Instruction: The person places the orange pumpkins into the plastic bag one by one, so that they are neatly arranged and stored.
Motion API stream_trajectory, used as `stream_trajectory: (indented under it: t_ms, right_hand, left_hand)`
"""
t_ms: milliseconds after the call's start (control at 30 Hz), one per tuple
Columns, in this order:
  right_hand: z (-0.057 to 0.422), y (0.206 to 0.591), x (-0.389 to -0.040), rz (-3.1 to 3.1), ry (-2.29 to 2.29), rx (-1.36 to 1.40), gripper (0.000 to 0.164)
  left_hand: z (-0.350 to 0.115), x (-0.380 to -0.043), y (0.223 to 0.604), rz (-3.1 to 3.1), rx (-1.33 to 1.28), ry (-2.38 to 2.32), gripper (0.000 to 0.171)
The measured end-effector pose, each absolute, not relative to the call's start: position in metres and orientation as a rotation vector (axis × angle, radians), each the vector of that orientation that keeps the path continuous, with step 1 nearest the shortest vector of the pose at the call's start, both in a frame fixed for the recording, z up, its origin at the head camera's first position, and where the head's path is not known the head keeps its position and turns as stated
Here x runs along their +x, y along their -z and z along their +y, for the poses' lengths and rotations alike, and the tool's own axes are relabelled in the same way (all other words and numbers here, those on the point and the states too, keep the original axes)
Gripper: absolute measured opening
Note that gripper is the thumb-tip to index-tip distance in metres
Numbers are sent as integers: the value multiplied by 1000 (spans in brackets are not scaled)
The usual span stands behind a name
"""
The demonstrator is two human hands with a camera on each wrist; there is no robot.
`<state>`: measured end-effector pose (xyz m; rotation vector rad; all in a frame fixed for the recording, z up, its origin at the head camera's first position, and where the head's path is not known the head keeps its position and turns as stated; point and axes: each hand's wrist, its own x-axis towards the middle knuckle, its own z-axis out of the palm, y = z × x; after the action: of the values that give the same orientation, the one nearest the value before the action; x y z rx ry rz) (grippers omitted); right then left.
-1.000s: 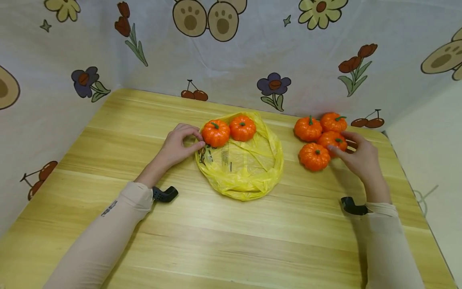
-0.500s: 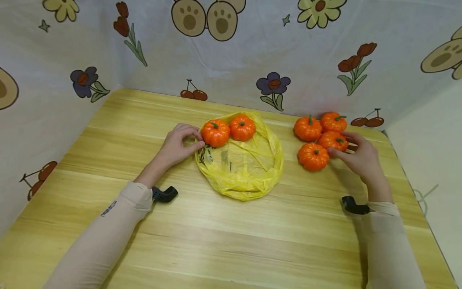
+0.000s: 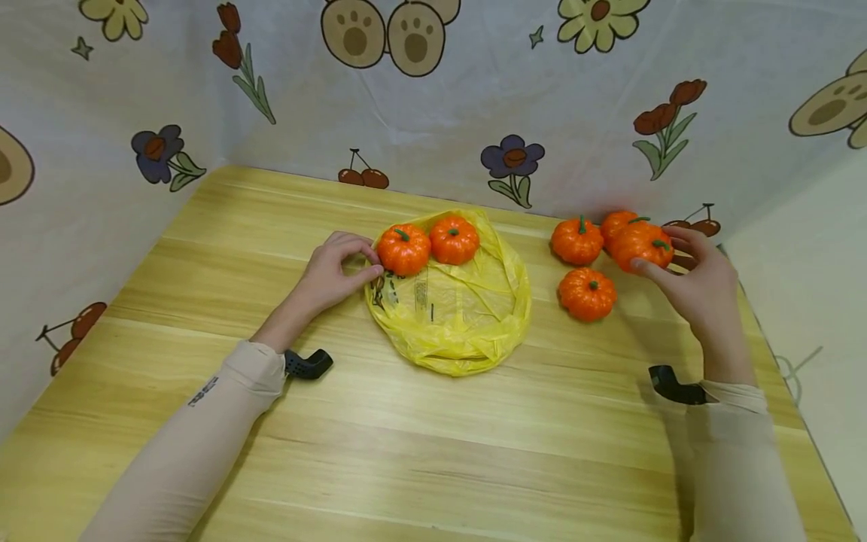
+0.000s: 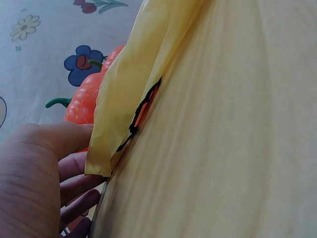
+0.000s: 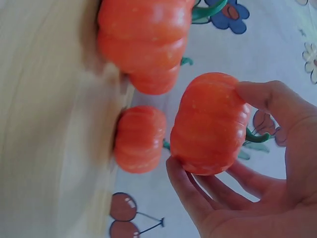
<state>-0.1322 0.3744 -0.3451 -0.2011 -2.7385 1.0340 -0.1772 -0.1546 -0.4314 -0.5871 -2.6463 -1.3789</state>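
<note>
My right hand (image 3: pixel 707 290) grips a small orange pumpkin (image 3: pixel 640 250) with a green stem, between thumb and fingers. In the right wrist view the held pumpkin (image 5: pixel 209 124) is off the table, apart from the pumpkins behind it. My left hand (image 3: pixel 330 275) pinches the left edge of a yellow plastic bag (image 3: pixel 474 301); the left wrist view shows the bag's rim (image 4: pixel 111 129) between thumb and fingers. Two pumpkins, a left one (image 3: pixel 404 250) and a right one (image 3: pixel 454 241), sit at the bag's far side.
Near my right hand stand a front pumpkin (image 3: pixel 587 295), a back-left pumpkin (image 3: pixel 576 242) and a back pumpkin (image 3: pixel 615 223), partly hidden by the held one. A patterned cloth (image 3: pixel 420 113) hangs behind the wooden table (image 3: pixel 440 452).
My right hand has lifted its pumpkin from among the others and moved it up and slightly right. The left hand, the bag and the two pumpkins there have stayed put.
</note>
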Motion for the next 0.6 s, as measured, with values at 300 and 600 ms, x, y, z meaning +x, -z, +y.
stream_trajectory:
  t_ms: [300, 600]
  right_hand:
    - [357, 337, -131, -2757, -1054, -68, 72]
    - [313, 333, -132, -2794, -1032, 119, 70]
  left_hand:
    - [-154, -178, 433, -2648, -579, 1387, 14]
    - [-155, -180, 433, -2650, -581, 1373, 14]
